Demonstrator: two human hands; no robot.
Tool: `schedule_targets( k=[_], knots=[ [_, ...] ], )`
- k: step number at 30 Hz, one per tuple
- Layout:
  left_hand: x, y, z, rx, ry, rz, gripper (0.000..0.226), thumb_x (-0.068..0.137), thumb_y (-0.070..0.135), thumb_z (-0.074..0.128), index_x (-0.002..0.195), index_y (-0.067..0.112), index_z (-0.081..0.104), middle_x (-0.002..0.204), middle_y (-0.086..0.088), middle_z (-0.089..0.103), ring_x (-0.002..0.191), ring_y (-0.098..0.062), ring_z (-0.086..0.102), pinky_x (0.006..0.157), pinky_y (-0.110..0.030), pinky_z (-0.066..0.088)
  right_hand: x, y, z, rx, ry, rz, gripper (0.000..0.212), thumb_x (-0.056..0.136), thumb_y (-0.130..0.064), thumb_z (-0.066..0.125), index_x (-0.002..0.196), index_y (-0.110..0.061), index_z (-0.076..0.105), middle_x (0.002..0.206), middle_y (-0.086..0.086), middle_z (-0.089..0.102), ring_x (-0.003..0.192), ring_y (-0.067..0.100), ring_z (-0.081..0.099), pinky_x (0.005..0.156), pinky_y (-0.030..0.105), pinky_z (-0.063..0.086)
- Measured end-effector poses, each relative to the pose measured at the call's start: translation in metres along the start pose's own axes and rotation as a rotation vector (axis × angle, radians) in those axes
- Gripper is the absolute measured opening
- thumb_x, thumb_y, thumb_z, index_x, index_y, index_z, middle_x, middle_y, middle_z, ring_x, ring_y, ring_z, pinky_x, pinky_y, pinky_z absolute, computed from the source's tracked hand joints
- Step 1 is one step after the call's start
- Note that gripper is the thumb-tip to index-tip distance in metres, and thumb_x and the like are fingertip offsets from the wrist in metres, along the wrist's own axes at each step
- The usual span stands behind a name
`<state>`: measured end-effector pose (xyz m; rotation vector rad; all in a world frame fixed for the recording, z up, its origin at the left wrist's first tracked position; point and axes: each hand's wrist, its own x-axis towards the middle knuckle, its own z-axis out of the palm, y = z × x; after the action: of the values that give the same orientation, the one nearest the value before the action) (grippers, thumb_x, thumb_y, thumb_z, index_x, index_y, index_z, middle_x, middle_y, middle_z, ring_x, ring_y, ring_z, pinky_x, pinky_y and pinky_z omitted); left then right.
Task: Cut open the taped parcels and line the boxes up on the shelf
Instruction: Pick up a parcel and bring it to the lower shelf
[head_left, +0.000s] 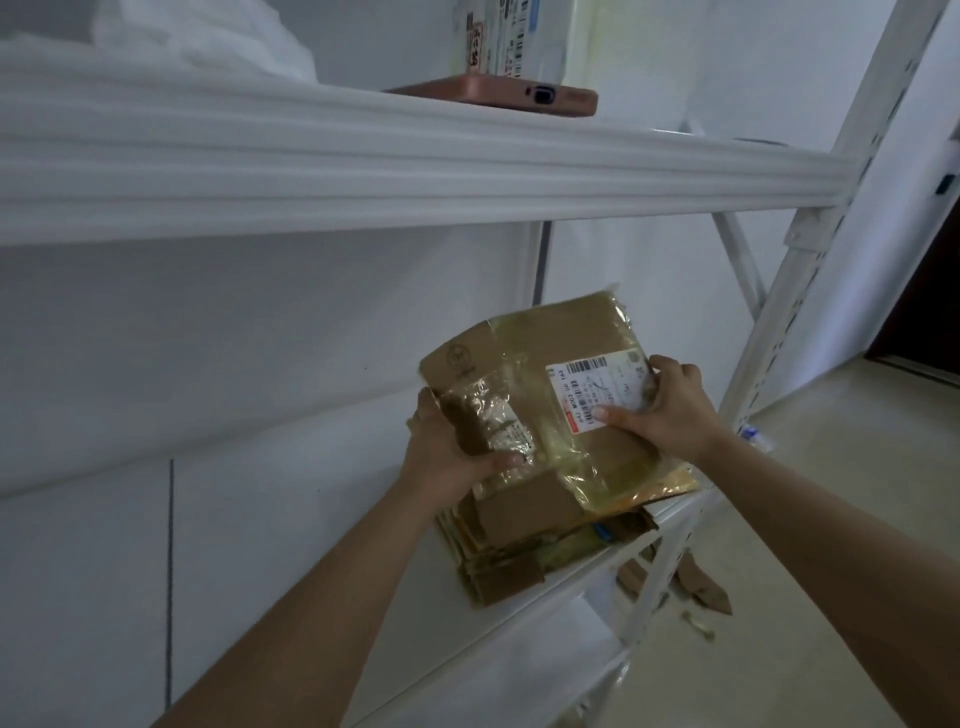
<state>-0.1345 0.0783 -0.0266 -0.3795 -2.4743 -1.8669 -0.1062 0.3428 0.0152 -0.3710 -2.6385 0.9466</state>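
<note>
Gripping a taped parcel (550, 405) at centre right, my left hand (447, 452) and right hand (670, 410) each clasp one side. It sits atop flattened boxes (524, 545) on the shelf (519, 639). I see a phone (498, 93) at upper centre.

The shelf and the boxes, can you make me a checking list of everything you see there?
Surface: white metal shelf, with a stack of flattened cardboard lying on it.
Job's things: a flattened taped parcel with a white shipping label, held tilted above the stack.
Clutter: a pink phone lies on the upper shelf, with a white labelled package behind it; cardboard scraps lie on the floor.
Grippers: left hand grips the parcel's left edge; right hand grips its right edge.
Cables: nothing seen.
Surroundings: white wall, pale floor, dark doorway at right.
</note>
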Motion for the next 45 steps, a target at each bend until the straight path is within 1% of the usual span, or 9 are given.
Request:
schedule_targets(
  k=[5,8,14,17,21,29,34,39,45],
  knots=[
    [0.000,0.018,-0.006,-0.100,0.074,0.010,0.099,0.053,0.034,0.096,0.130,0.029,0.034,0.125,0.005,0.053,0.121,-0.020,0.054,0.101,-0.046,0.049,-0.002,0.000,-0.016,-0.022,0.049,0.008,0.125,0.049,-0.074,0.069,0.149,-0.013,0.027,0.145,0.014,0.031,0.127,0.033,0.045,0.095,0.040,0.044],
    [-0.006,0.025,-0.016,-0.099,0.081,-0.026,0.092,0.061,0.036,0.090,0.133,0.022,0.034,0.101,0.020,0.050,0.102,-0.012,0.059,0.091,-0.038,0.053,-0.006,0.001,-0.017,0.050,0.075,0.025,0.115,0.062,-0.082,0.053,0.150,-0.013,0.027,0.141,0.014,0.047,0.107,0.025,0.057,0.079,0.033,0.047],
    [-0.036,0.012,-0.049,-0.078,0.037,-0.092,0.069,0.073,0.041,0.081,0.132,0.027,0.047,0.114,0.012,0.057,0.100,-0.003,0.058,0.075,-0.020,0.051,-0.024,-0.007,0.013,0.082,0.031,0.105,0.093,0.073,-0.087,0.033,0.132,-0.017,0.047,0.110,0.007,0.064,0.093,0.023,0.061,0.077,0.038,0.047],
    [-0.055,0.008,-0.066,-0.154,0.065,-0.125,0.059,0.081,0.048,0.071,0.132,0.034,0.045,0.119,0.002,0.062,0.105,-0.013,0.063,0.081,-0.026,0.054,-0.042,-0.017,0.037,0.069,0.024,0.055,0.075,0.079,-0.081,0.036,0.116,-0.018,0.048,0.089,-0.005,0.058,0.080,0.015,0.057,0.066,0.034,0.043],
    [-0.083,0.001,-0.098,-0.108,0.100,-0.072,0.061,0.083,0.042,0.073,0.135,0.037,0.041,0.112,0.003,0.063,0.098,-0.007,0.064,0.070,-0.015,0.052,-0.074,-0.042,0.060,0.186,0.022,0.018,0.068,0.087,-0.070,0.046,0.122,-0.011,0.046,0.101,0.005,0.065,0.088,0.021,0.064,0.074,0.042,0.054],
    [-0.155,-0.022,-0.207,-0.088,0.073,-0.017,0.056,0.083,0.025,0.076,0.129,0.033,0.044,0.116,0.002,0.064,0.100,-0.010,0.066,0.079,-0.028,0.058,-0.176,-0.125,0.101,0.402,0.067,-0.061,0.051,0.091,-0.058,0.053,0.119,-0.016,0.054,0.100,-0.001,0.070,0.094,0.020,0.069,0.081,0.044,0.056],
    [-0.214,-0.022,-0.290,-0.039,0.030,-0.089,0.013,0.096,0.057,0.045,0.101,0.062,0.055,0.098,0.028,0.068,0.082,0.014,0.063,0.064,-0.018,0.046,-0.250,-0.194,0.137,0.453,0.061,-0.077,0.048,0.097,-0.059,0.035,0.102,-0.021,0.063,0.095,-0.003,0.068,0.091,0.017,0.064,0.082,0.039,0.051],
    [-0.257,-0.010,-0.351,-0.134,0.010,-0.198,0.057,0.085,0.079,0.031,0.126,0.047,0.053,0.099,0.032,0.060,0.088,0.011,0.056,0.068,-0.030,0.047,-0.304,-0.246,0.158,0.640,0.010,0.002,0.051,0.099,-0.062,0.026,0.102,-0.030,0.066,0.096,-0.005,0.074,0.084,0.010,0.070,0.072,0.030,0.054],
    [-0.332,-0.007,-0.412,-0.251,0.046,-0.217,0.047,0.088,0.075,0.030,0.118,0.047,0.053,0.100,0.029,0.060,0.089,0.010,0.054,0.074,-0.040,0.052,-0.355,-0.304,0.176,0.700,-0.103,0.112,0.038,0.104,-0.039,0.030,0.094,-0.024,0.064,0.087,0.002,0.073,0.069,0.015,0.070,0.058,0.028,0.054]
  ],
)
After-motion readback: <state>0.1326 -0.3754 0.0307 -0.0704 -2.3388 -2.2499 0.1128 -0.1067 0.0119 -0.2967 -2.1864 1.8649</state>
